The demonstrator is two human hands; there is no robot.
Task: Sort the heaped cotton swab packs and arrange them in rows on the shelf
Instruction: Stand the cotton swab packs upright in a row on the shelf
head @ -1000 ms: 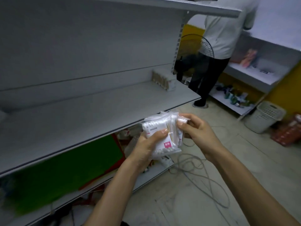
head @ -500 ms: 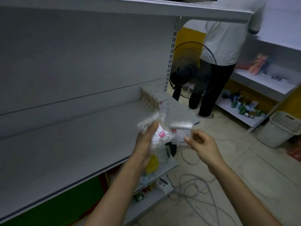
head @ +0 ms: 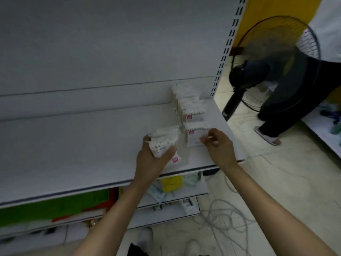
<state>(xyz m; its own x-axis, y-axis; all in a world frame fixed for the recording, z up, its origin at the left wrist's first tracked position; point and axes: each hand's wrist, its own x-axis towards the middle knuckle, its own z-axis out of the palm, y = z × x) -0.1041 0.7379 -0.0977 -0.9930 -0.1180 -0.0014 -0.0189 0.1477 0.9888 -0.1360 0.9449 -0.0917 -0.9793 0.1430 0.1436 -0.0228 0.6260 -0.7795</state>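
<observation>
Packs could tip over; the row of packs stands on edge near the right end of the shelf, and the single pack that the right hand pinches by its side sits at the front of that row, so a small push may knock the thin ones down like dominoes; the shelf end is close on the right, so a pack could slide off to the floor, where loose cables lie; the left hand has its grip closed around a bunch of packs just over the shelf, and the smooth bags may slip out if that grip gets loose; the view is blurry, so I cannot tell how many packs are in the bunch, or if the single pack touches the row; words on the packs are too small to read; the fan stands in front of another person; things on the lower shelf are hard to make out
</observation>
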